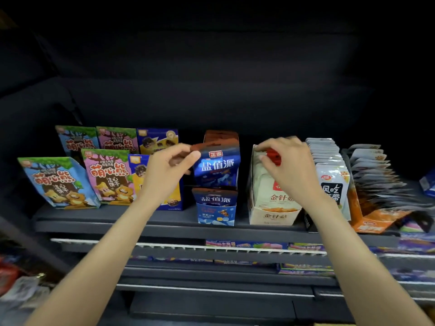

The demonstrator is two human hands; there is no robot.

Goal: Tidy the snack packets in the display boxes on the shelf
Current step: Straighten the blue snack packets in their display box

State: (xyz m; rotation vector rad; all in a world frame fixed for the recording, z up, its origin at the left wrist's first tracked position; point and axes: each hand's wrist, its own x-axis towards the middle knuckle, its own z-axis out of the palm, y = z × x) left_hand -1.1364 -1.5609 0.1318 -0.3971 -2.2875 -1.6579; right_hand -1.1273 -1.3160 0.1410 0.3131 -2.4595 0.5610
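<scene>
A blue display box [216, 214] stands at the middle of the dark shelf with blue snack packets [217, 168] upright in it. My left hand [168, 170] pinches the top left corner of the front blue packet. Right of it stands a cream display box [270, 214] holding pale packets [257, 170]. My right hand [286, 163] reaches into the top of that box, its fingers curled on the packets' tops by a red patch [274, 156]; which packet they hold is hidden.
Bear-print biscuit bags [57, 182] and dark blue boxes [157, 140] fill the shelf's left. Grey packets [329, 165] and an orange box [376, 222] of fanned packets sit at the right. The shelf edge [164, 228] runs in front, with lower shelves of goods below.
</scene>
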